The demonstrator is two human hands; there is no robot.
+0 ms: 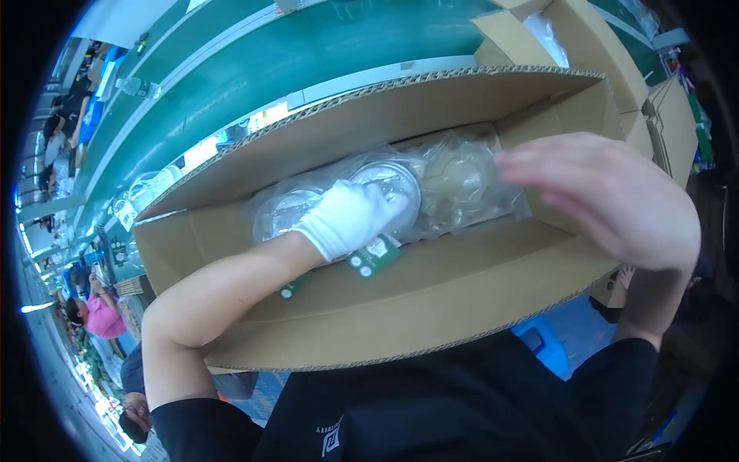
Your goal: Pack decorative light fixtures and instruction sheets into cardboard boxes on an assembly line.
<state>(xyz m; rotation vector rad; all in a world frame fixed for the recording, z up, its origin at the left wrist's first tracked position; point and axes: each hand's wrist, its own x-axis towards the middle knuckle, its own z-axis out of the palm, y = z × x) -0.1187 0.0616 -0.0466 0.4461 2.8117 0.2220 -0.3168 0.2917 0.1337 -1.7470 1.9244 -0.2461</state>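
inside carton (pixel 431 292) — gloved left hand (pixel 350 215) fingers flat on bagged clear containers (pixel 454 181), bare right hand (pixel 608 196) spread open above

Bright overhead light; plastic glare; right hand (pixel 608 200) motion-blurred; fisheye edges bent, dark.

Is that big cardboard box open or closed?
Open: the cardboard box has its flaps spread, with plastic-wrapped items visible inside and the gloved left hand reaching in.

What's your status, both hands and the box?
Left hand, white glove, pressing bagged clear lids inside cardboard box. Right hand bare, open, at bag's right end. Nothing blocking.
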